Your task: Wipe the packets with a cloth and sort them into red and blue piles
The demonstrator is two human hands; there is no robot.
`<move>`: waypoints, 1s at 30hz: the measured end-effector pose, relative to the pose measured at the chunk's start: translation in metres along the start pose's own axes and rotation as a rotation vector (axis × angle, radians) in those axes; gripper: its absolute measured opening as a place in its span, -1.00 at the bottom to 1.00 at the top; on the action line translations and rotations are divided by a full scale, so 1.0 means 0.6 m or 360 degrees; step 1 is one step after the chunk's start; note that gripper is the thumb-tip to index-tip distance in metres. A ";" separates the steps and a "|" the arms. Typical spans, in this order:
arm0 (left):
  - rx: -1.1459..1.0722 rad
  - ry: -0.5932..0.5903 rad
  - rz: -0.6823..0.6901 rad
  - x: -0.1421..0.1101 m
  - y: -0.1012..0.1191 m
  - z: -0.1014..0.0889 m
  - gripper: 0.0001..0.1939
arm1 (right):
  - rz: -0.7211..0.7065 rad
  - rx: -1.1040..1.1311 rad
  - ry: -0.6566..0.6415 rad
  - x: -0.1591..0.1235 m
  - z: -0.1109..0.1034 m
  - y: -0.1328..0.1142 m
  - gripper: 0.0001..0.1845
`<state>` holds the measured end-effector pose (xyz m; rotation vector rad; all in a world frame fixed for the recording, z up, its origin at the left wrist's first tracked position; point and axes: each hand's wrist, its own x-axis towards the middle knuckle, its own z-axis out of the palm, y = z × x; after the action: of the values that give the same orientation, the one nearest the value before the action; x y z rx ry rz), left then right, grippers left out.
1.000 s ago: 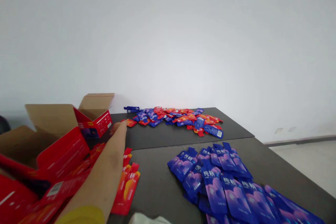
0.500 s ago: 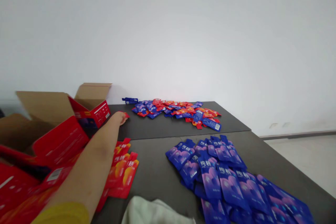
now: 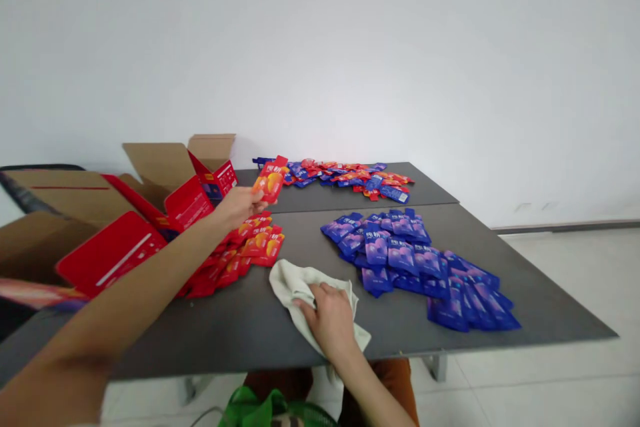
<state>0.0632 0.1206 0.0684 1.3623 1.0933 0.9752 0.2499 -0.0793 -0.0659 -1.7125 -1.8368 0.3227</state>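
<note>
Between the fingers of my left hand (image 3: 241, 205) is a red pouch (image 3: 271, 180) with orange fruit printed on it, held up above a heap of like red pouches (image 3: 233, 259) on the left of the table. My right hand (image 3: 332, 315) rests on a crumpled white cloth (image 3: 293, 280) near the table's front edge, its fingers curled into the folds. Right of the cloth, blue pouches (image 3: 400, 255) with purple print lie in overlapping rows.
Open red cardboard boxes (image 3: 187, 203) with brown flaps line the left side. A mixed pile of red and blue pouches (image 3: 350, 177) lies at the back of the dark table (image 3: 300, 213), before a white wall. Something green (image 3: 260, 410) is below the front edge.
My left hand has come back from the far left of the table, bringing the red pouch into clear sight. The view has tipped down, so my right hand on the cloth now shows.
</note>
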 end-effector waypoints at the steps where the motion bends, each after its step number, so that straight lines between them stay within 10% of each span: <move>1: 0.0010 -0.0006 -0.0042 -0.049 -0.017 0.007 -0.87 | 0.0013 0.0130 0.0076 -0.002 -0.002 0.005 -0.71; 7: 0.0015 -0.0114 -0.0691 -0.263 -0.148 0.005 -0.71 | 0.0026 0.0606 0.0510 -0.029 -0.049 -0.004 -0.72; 11: -0.0240 0.0175 -0.0837 -0.309 -0.200 0.017 -0.70 | -0.0239 0.0422 0.0237 -0.040 -0.069 -0.070 -0.36; 17: -0.0293 -0.0009 -0.0823 -0.322 -0.200 0.038 -0.62 | -0.0579 0.0033 -0.0481 -0.029 0.006 -0.103 -0.32; 21: -0.0050 0.0048 -0.0868 -0.300 -0.195 0.022 -0.67 | -0.0578 -0.0021 -0.0587 0.009 0.045 -0.062 -0.40; 26: -0.0114 -0.0197 -0.0912 -0.267 -0.205 0.005 -0.65 | -0.0358 -0.0169 -0.0546 0.040 0.038 -0.050 -0.42; 30: -0.0318 -0.0288 -0.0841 -0.252 -0.223 -0.012 -0.61 | -0.0746 -0.0090 -0.0993 0.009 0.013 -0.067 -0.30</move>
<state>0.0087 -0.0250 -0.0602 0.9100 1.1062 0.5434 0.2126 -0.0777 -0.0483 -1.2275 -2.6420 0.6621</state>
